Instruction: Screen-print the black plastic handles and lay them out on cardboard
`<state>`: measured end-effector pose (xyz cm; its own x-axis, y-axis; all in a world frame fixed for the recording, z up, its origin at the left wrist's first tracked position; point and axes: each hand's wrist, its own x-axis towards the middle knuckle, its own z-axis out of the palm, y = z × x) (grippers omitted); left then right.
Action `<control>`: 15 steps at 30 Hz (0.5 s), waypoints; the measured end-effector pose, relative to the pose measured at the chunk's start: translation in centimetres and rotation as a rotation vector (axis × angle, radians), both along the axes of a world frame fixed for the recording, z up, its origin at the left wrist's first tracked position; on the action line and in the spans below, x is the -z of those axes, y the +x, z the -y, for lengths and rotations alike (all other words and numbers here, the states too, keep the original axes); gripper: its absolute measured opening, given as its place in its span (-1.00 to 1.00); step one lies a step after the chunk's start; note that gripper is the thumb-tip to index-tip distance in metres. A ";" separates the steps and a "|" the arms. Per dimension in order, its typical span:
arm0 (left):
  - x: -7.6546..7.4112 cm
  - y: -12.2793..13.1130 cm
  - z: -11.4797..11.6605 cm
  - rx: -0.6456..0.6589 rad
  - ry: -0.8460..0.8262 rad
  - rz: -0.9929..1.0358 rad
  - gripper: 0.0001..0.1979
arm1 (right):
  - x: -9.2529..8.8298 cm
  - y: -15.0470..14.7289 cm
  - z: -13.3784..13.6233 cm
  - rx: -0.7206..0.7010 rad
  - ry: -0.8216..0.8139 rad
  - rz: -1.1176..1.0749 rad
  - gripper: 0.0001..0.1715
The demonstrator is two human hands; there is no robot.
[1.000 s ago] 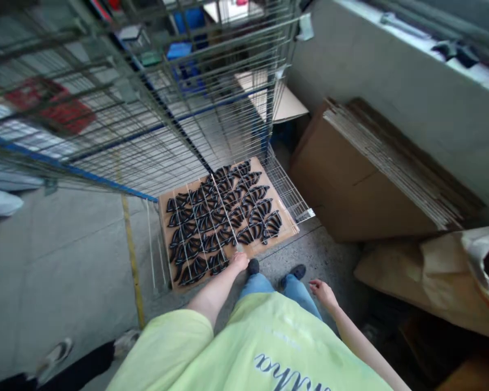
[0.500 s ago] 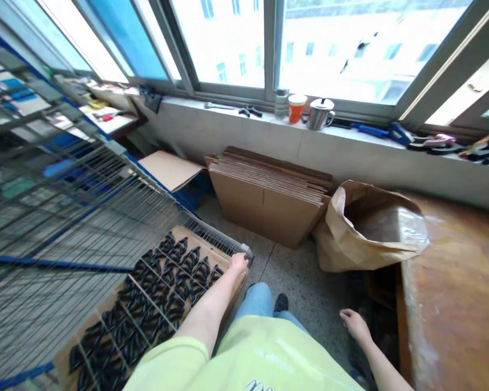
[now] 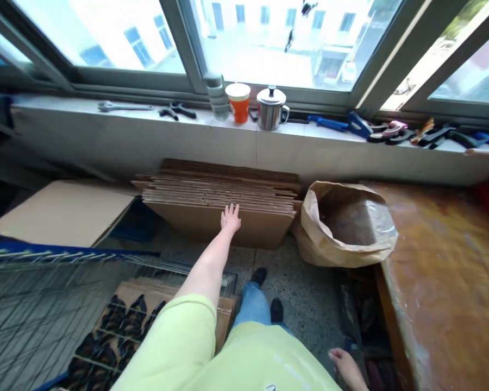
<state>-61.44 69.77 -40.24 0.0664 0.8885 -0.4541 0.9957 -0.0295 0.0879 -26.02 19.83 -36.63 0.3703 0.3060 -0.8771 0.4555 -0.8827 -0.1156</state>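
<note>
My left hand (image 3: 230, 218) is stretched forward with its fingers spread, at the upper edge of the flat cardboard sheets (image 3: 215, 220), which stand stacked on edge against the wall. It holds nothing; whether the fingertips touch the front sheet I cannot tell. Low at the right, my right hand (image 3: 345, 367) hangs beside my body, fingers loosely curled together, with nothing visible in them. Below my left arm, black curved parts (image 3: 132, 315) lie in rows on cardboard (image 3: 163, 290) inside a wire cage cart (image 3: 77, 293). My arm and sleeve hide some of them.
A large paper sack (image 3: 309, 239) stands open beside a wooden table (image 3: 452, 271). Left of the stack, a cardboard sheet (image 3: 65, 212) lies flat. The windowsill bears a wrench (image 3: 124, 106), an orange cup (image 3: 239, 104), a steel mug (image 3: 270, 111) and several tools.
My left hand has left the cart's corner, reached forward to the cardboard stack and spread its fingers. The view has turned right. My right hand stays low at my side.
</note>
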 end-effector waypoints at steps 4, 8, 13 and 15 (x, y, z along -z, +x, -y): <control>1.1 -0.1 0.7 0.059 0.065 -0.024 -0.25 | -0.5 -0.5 -7.8 0.055 0.086 -0.006 -0.63; 0.4 -1.3 2.0 0.149 0.171 -0.046 -0.36 | -0.7 -1.5 -13.3 0.096 0.199 -0.018 -0.55; -1.2 -5.5 0.5 0.258 0.131 -0.196 -0.48 | -1.5 -3.4 -13.7 0.102 0.192 -0.004 -0.59; -2.1 -7.2 -0.5 0.293 -0.010 -0.308 -0.59 | -2.1 -4.1 -12.2 0.116 0.125 0.012 -0.63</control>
<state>-68.68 70.27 -38.15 0.1758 0.8478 -0.5004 0.9251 -0.3160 -0.2104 -30.09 31.99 -34.52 0.4198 0.3672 -0.8300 0.3532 -0.9085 -0.2233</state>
